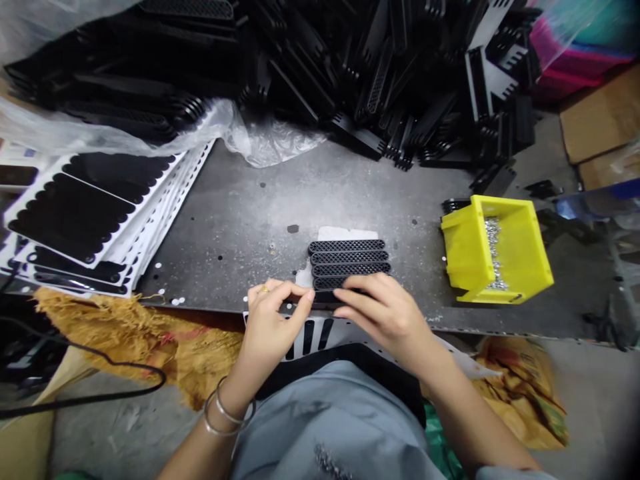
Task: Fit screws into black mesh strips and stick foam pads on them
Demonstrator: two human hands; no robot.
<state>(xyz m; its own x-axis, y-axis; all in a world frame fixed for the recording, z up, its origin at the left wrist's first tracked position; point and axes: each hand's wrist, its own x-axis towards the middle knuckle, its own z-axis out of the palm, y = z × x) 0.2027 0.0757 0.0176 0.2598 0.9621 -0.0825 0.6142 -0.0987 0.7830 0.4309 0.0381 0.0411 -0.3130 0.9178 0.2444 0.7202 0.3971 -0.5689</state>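
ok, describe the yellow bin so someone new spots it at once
Start at the grey metal worktable and go to its right end, past the person's right hand. The yellow plastic bin sits there, with small silver screws inside. It is the only bright item on the table; its neighbours are black plastic parts.

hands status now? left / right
Left hand: closed, pinching the left end of a black grille strip.
Right hand: fingers laid over the same strip; whether it grips cannot be told.
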